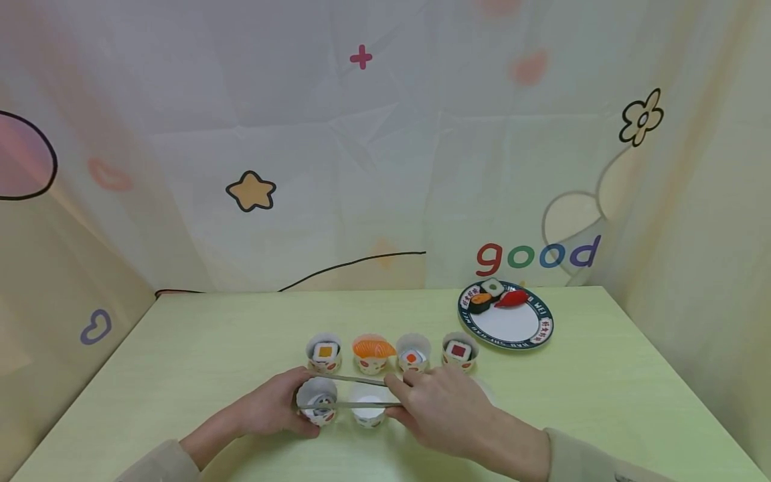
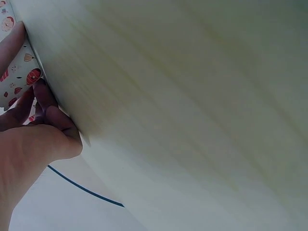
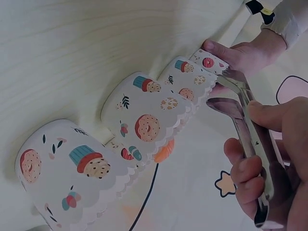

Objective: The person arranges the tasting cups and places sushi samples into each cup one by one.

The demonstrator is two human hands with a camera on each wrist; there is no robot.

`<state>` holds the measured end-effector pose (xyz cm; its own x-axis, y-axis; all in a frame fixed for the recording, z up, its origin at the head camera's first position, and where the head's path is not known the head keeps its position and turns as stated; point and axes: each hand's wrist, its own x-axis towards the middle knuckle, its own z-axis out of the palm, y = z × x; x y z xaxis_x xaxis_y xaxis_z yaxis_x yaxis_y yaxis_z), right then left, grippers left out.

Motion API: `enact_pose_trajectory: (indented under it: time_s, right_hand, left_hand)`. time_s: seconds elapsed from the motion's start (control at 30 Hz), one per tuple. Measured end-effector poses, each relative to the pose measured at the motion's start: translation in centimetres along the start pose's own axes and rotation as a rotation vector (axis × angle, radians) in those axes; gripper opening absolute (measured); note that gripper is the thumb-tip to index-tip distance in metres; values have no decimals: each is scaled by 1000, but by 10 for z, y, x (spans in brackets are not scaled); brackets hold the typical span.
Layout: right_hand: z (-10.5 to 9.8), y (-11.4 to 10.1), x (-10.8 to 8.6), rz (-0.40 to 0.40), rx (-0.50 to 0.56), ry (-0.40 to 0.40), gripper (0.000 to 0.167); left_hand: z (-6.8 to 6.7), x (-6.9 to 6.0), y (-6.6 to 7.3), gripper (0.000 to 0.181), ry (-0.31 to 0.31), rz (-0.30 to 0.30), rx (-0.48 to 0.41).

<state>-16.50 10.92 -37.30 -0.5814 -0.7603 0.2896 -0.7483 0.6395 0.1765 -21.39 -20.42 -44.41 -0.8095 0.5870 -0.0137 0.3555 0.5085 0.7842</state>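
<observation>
My left hand (image 1: 278, 405) holds the side of a printed paper cup (image 1: 325, 420) at the left of the front row, with thumb and fingers around it. A small dark-and-white piece lies inside that cup, partly hidden. My right hand (image 1: 448, 410) grips metal tongs (image 3: 263, 154). In the head view, their two arms reach left, with the tips over the left cup; whether they touch the piece cannot be told. Beneath the tong arms stands a second paper cup (image 1: 369, 420), its white inside showing. A third cup (image 3: 67, 168) is mostly hidden behind my right hand in the head view.
Behind stands a row of paper cups with toy sushi: an orange-topped roll (image 1: 325, 351), salmon sushi (image 1: 372, 347), an orange-centred piece (image 1: 412, 358) and a red-centred roll (image 1: 458, 351). A rimmed plate (image 1: 508, 328) at back right bears 3 toy sushi pieces. A printed curtain (image 1: 361, 201) surrounds the table.
</observation>
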Motion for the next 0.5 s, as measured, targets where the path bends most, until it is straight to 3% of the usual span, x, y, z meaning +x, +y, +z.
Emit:
enact_pose_trajectory:
  time_s: [0.33, 0.5]
  right_hand:
    - [-6, 6, -2, 40, 111, -23, 38]
    - [-8, 12, -5, 59, 155, -17, 34]
  left_hand:
    - [-1, 1, -1, 58, -26, 8, -30]
    - [-2, 2, -2, 59, -28, -8, 11]
